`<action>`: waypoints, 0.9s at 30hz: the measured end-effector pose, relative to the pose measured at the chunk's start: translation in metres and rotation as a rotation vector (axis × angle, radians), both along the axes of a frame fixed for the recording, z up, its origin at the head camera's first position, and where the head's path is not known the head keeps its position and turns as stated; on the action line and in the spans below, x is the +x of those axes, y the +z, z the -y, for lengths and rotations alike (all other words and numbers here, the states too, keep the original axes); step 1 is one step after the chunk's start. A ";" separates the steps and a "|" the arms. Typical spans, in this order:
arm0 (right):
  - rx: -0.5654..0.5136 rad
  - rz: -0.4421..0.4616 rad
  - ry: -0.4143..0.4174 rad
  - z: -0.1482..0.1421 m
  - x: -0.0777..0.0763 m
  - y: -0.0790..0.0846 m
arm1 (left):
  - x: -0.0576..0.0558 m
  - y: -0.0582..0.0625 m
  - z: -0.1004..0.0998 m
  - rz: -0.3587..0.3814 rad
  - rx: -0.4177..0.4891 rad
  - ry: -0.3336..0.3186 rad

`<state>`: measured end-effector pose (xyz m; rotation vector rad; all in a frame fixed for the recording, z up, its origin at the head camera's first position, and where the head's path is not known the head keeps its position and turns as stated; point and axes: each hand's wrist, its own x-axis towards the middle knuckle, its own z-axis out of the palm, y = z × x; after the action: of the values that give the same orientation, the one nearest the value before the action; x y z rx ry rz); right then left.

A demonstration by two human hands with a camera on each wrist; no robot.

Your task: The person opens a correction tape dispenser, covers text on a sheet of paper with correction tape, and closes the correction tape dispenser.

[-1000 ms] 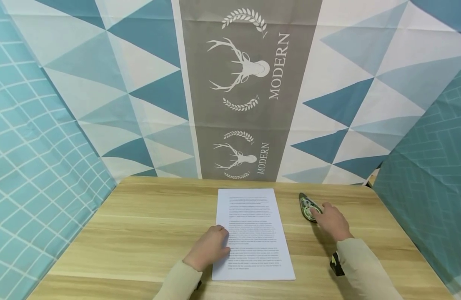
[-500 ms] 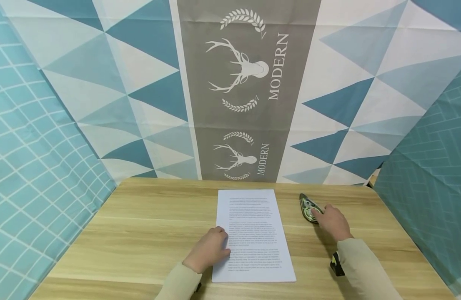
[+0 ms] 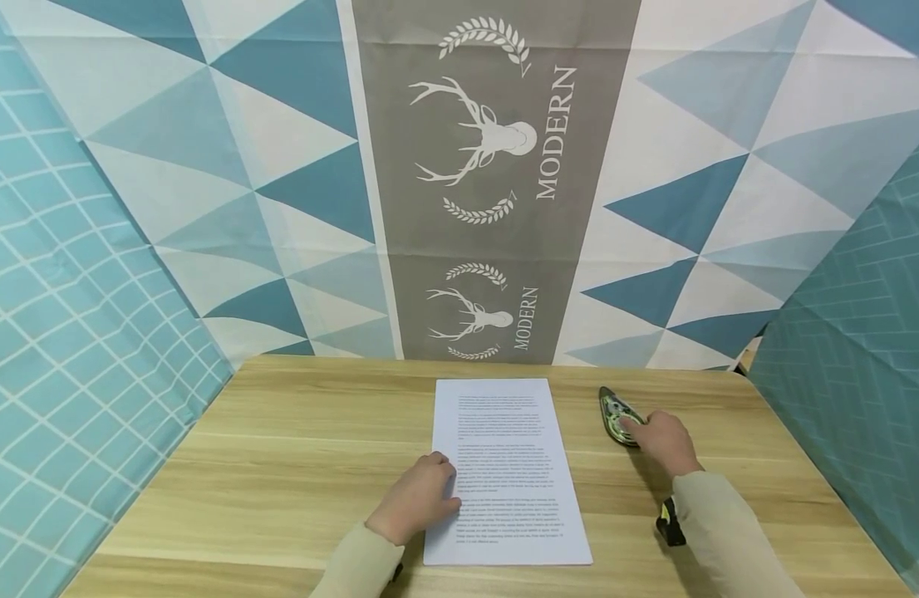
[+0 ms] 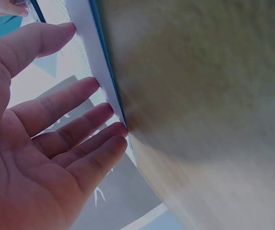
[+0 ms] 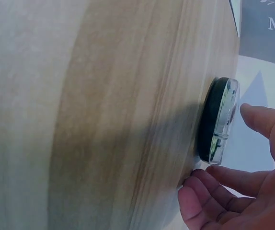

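Altogether, two hands point(image 3: 413, 500) point(image 3: 665, 442), one printed page point(image 3: 508, 465), one correction tape point(image 3: 612, 412).

A wooden table point(image 3: 295, 465) is filling the lower part of the head view, its pale grain running from side to side. A patterned back wall point(image 3: 400, 249) is rising behind the far edge, with horizontal creases crossing its covering. Blue, grey and white triangles point(image 3: 329, 189) are flanking a central grey band point(image 3: 497, 241). The band is carrying white deer heads point(image 3: 508, 137), leafy sprigs point(image 3: 492, 33) and the word MODERN point(image 3: 557, 133) turned sideways. A light-blue wall point(image 3: 71, 316) with white grid lines is bounding the left side; a teal wall point(image 3: 871, 357) is bounding the right. Soft shadows are darkening parts of the table.
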<state>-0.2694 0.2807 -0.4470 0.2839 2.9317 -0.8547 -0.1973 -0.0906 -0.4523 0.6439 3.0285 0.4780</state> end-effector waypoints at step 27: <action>-0.205 0.069 -0.051 -0.005 -0.006 0.000 | -0.002 0.004 -0.001 -0.004 -0.024 -0.002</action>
<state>-0.2750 0.2861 -0.4466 0.3669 2.7563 -1.1185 -0.1997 -0.0899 -0.4484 0.6470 3.0321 0.4407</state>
